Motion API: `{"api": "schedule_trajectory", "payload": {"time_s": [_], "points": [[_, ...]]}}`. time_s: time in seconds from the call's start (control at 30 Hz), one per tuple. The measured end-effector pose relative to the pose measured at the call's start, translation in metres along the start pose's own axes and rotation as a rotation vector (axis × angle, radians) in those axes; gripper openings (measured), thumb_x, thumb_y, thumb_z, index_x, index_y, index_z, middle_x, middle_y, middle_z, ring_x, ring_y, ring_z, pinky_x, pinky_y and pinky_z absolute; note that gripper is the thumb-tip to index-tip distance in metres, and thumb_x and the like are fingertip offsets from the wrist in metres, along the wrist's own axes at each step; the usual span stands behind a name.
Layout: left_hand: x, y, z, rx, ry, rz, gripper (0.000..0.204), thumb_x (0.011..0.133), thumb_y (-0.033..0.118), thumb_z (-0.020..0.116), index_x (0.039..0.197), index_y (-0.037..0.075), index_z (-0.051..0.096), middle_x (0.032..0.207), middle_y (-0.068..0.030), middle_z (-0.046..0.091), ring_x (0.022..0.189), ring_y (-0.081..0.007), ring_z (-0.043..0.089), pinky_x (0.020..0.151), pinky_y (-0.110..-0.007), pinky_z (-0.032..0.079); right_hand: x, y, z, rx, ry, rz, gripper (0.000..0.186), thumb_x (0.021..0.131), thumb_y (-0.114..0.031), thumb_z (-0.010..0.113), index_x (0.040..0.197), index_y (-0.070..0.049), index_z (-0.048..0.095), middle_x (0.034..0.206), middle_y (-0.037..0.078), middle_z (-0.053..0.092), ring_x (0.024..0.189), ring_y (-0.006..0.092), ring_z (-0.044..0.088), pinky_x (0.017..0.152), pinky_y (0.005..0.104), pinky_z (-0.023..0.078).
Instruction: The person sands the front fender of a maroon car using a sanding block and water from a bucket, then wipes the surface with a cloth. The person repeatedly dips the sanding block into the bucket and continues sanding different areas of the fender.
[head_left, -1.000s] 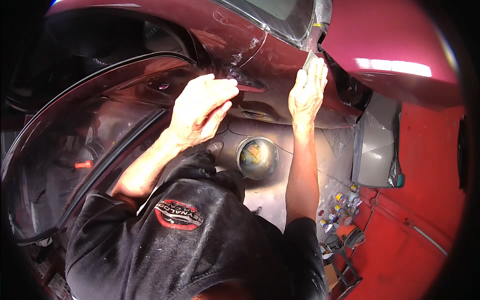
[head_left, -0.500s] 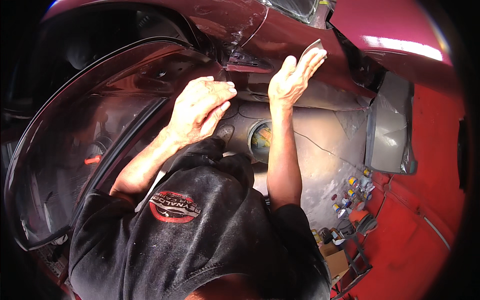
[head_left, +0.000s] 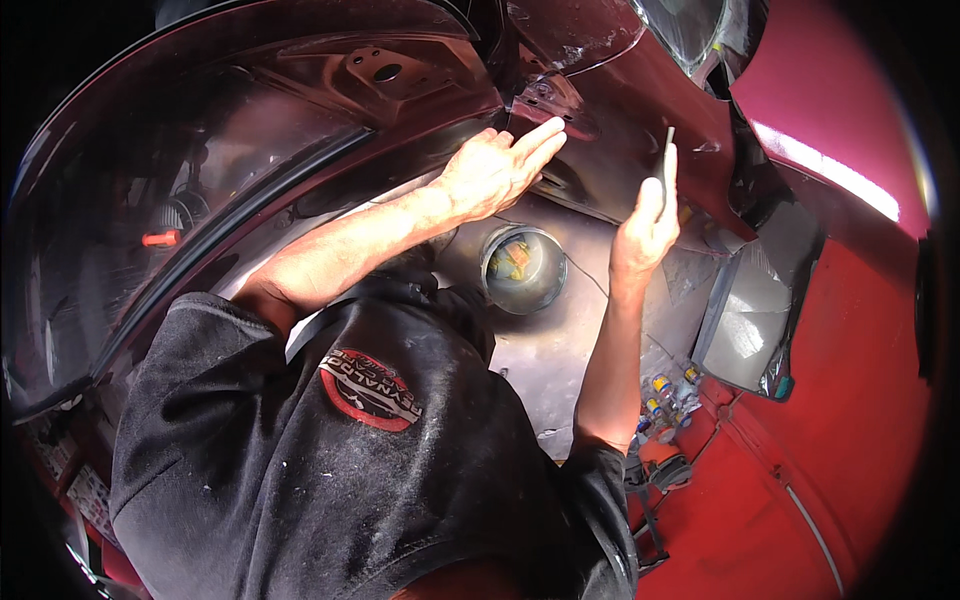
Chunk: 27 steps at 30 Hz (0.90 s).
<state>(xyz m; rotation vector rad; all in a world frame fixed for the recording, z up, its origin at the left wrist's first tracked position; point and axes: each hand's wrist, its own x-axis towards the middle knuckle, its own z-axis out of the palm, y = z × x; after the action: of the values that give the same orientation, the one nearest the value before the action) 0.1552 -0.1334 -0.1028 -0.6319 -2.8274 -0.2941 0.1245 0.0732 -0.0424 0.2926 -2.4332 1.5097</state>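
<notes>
My right hand holds a thin grey piece of sandpaper, seen nearly edge-on, its tip standing past my fingers. It is in front of the dark red car fender; whether the sheet touches the panel I cannot tell. My left hand is open, fingers stretched out toward the fender's lower part, beside a bare hinge bracket. Contact between those fingertips and the panel is unclear. Below and between my hands, a grey bucket stands on the floor with yellowish and orange pieces inside.
A dark red car door swings out at my left. On the right are a pink-red panel, a grey plastic-covered piece and a red floor. Several small bottles stand near an orange-and-black tool.
The view has shifted, showing more of the bucket. My left hand's fingers have straightened toward the fender. My right hand has turned, so the sandpaper shows edge-on.
</notes>
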Motion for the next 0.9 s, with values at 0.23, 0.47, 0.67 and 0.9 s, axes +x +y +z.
{"api": "schedule_trajectory", "payload": {"time_s": [0.23, 0.47, 0.67, 0.9], "points": [[-0.030, 0.015, -0.006, -0.103, 0.056, -0.303, 0.054, 0.092, 0.021, 0.066, 0.140, 0.001, 0.051, 0.145, -0.0203, 0.053, 0.084, -0.0281, 0.070, 0.080, -0.040, 0.057, -0.019, 0.071, 0.023, -0.866, -0.571, -0.738, 0.049, 0.098, -0.018, 0.055, 0.145, -0.003, 0.050, 0.154, 0.021, 0.042, 0.144, 0.0396, 0.038, 0.118, 0.0511, 0.032], [-0.107, 0.054, 0.016, -0.290, -0.022, -0.517, 0.051, 0.094, 0.019, 0.064, 0.139, -0.001, 0.051, 0.144, -0.0224, 0.054, 0.118, -0.0356, 0.063, 0.101, -0.043, 0.051, 0.010, 0.052, 0.072, -0.574, -0.566, -0.967, 0.053, 0.099, -0.023, 0.058, 0.144, 0.002, 0.048, 0.153, 0.023, 0.043, 0.142, 0.0379, 0.040, 0.118, 0.0456, 0.033], [-0.193, 0.135, 0.015, -0.363, -0.106, -0.858, 0.051, 0.095, 0.018, 0.064, 0.140, -0.002, 0.051, 0.144, -0.0229, 0.053, 0.127, -0.0377, 0.057, 0.109, -0.043, 0.047, 0.017, 0.082, 0.049, -0.509, -0.533, -1.061, 0.050, 0.101, -0.024, 0.054, 0.142, 0.003, 0.050, 0.151, 0.023, 0.045, 0.140, 0.0373, 0.043, 0.117, 0.0476, 0.034], [-0.184, 0.180, 0.003, -0.514, -0.100, -0.844, 0.050, 0.096, 0.018, 0.062, 0.142, 0.001, 0.050, 0.146, -0.0231, 0.052, 0.127, -0.0389, 0.057, 0.106, -0.043, 0.050, 0.019, 0.088, 0.058, -0.489, -0.538, -1.078, 0.051, 0.099, -0.024, 0.057, 0.142, 0.002, 0.051, 0.152, 0.019, 0.047, 0.139, 0.0333, 0.046, 0.117, 0.0450, 0.035]]}}
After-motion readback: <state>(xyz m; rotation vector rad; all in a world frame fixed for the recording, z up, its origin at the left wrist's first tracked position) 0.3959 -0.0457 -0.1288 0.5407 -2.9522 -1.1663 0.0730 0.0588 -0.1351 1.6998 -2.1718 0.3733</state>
